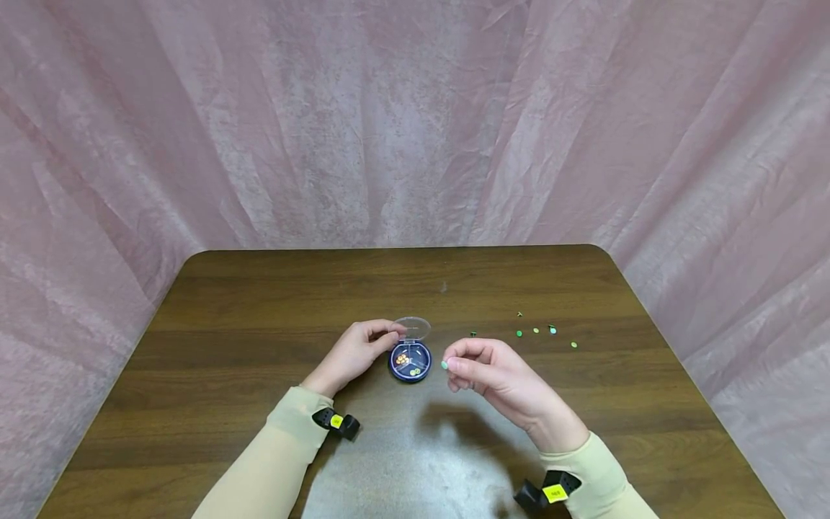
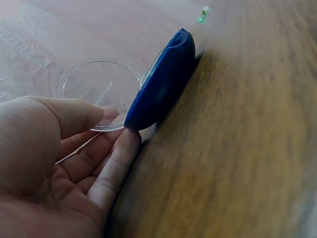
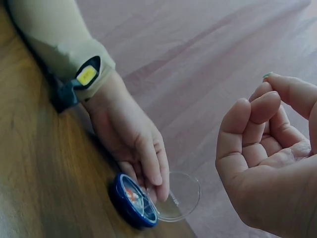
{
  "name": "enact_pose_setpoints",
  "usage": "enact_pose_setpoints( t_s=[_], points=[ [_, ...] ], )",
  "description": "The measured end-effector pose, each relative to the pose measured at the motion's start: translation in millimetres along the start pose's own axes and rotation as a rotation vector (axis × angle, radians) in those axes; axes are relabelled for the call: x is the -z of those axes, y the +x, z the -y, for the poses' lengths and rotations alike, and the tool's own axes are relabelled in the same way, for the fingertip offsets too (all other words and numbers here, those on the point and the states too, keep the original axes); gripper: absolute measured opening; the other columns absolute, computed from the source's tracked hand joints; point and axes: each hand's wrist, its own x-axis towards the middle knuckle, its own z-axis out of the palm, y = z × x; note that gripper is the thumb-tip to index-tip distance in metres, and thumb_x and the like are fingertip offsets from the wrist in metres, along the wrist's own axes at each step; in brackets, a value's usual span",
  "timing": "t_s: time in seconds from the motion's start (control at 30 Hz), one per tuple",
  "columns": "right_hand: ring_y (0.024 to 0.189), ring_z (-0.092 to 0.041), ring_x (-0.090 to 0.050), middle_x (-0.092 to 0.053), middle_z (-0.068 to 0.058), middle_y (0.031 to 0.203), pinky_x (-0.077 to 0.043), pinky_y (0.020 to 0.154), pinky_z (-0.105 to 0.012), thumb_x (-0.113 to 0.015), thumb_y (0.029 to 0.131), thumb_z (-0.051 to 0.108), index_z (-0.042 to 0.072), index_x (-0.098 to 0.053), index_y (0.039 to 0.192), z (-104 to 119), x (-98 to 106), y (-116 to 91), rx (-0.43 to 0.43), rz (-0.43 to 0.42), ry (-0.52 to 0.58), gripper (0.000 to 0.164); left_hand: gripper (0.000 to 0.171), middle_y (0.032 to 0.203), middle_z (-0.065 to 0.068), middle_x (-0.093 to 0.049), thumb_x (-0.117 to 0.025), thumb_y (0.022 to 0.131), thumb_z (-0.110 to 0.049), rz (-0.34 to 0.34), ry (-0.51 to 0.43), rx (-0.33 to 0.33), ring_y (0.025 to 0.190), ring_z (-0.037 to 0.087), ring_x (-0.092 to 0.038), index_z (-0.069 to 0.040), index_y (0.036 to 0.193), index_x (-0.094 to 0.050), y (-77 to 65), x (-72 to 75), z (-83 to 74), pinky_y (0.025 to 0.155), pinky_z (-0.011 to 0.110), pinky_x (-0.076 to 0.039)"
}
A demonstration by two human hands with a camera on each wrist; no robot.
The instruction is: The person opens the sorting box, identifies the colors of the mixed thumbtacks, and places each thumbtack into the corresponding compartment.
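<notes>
Right sleeve (image 1: 599,472) is nearest, with its yellow-labelled wrist unit (image 1: 555,493), on the person's side of the blue case (image 2: 166,82) and to its right. Left sleeve (image 1: 259,461) comes in on the case's left.

Case is round, so no long axis to care about. Hinge is at its far edge, clear lid (image 1: 415,328) stands raised from there. Left hand (image 1: 355,355) has thumb and fingers pinching the lid at its left edge, one finger touching the blue body. Can't tell if the case sits fully flat or is tipped a bit.

Right hand (image 1: 499,378) is up above the table (image 1: 259,303), thumb and forefinger pinching one small pale-green piece (image 1: 444,365). Key relation: piece is just right of the case, near it but apart, about level with its middle; so the case lies left of that pinch. Left hand is the nearer one, already in contact.

Inside the case, dividers split it: orange pieces (image 1: 403,360) in the left section, yellow-green pieces (image 1: 415,372) in the near one. Loose green piece (image 1: 519,334) and a few other small ones lie scattered right of the case, mostly farther out than it. Pink curtain (image 1: 389,144) hangs beyond.
</notes>
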Motion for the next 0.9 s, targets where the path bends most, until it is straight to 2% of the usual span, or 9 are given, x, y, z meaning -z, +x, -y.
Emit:
enact_pose_setpoints(
  t_s=[0.13, 0.43, 0.7, 0.8, 0.9],
  points=[
    [0.068, -0.013, -0.046, -0.051, 0.001, 0.077, -0.048, 0.073, -0.027, -0.053, 0.100, 0.004, 0.004, -0.065, 0.100, 0.9, -0.3, -1.0, -0.015, 0.025, 0.093, 0.012, 0.026, 0.117, -0.012, -0.069, -0.062, 0.099, -0.034, 0.002, -0.001, 0.002, 0.115, 0.006, -0.059, -0.020, 0.117, -0.075, 0.3, -0.1, 0.1, 0.099, 0.034, -0.043],
    [0.067, -0.012, -0.046, -0.057, 0.002, 0.081, -0.047, 0.075, -0.028, -0.049, 0.101, 0.002, 0.007, -0.066, 0.101, -1.2, 1.4, -3.0, -0.029, 0.062, 0.193, 0.018, 0.026, 0.117, -0.011, -0.069, -0.062, 0.099, -0.034, 0.004, -0.002, -0.008, 0.114, 0.006, -0.060, -0.020, 0.117, -0.075, -0.5, -0.3, -0.6, 0.099, 0.034, -0.044],
    [0.070, -0.011, -0.034, -0.040, 0.002, 0.081, -0.033, 0.074, -0.028, -0.035, 0.106, 0.005, 0.010, -0.059, 0.093, 1.3, 2.8, -3.1, -0.034, 0.162, 0.409, 0.029, 0.024, 0.116, -0.014, -0.068, -0.063, 0.098, -0.035, -0.002, -0.011, -0.015, 0.115, 0.006, -0.059, -0.023, 0.115, -0.075, 0.1, -0.9, 1.3, 0.100, 0.034, -0.043],
    [0.070, -0.009, -0.034, -0.037, 0.003, 0.081, -0.033, 0.074, -0.026, -0.031, 0.107, 0.007, 0.013, -0.057, 0.090, 2.8, 2.9, -3.5, -0.036, 0.169, 0.486, 0.032, 0.025, 0.116, -0.014, -0.068, -0.063, 0.098, -0.035, -0.004, -0.006, -0.010, 0.115, 0.006, -0.059, -0.022, 0.116, -0.075, 0.0, -1.2, 0.7, 0.100, 0.034, -0.043],
    [0.070, -0.009, -0.034, -0.036, 0.004, 0.081, -0.034, 0.075, -0.026, -0.029, 0.108, 0.007, 0.014, -0.056, 0.089, 3.5, 3.0, -4.0, -0.035, 0.170, 0.515, 0.033, 0.025, 0.116, -0.014, -0.068, -0.063, 0.098, -0.035, -0.005, -0.003, -0.005, 0.115, 0.006, -0.060, -0.022, 0.115, -0.075, 0.2, -1.6, 0.9, 0.100, 0.034, -0.043]
  ],
)
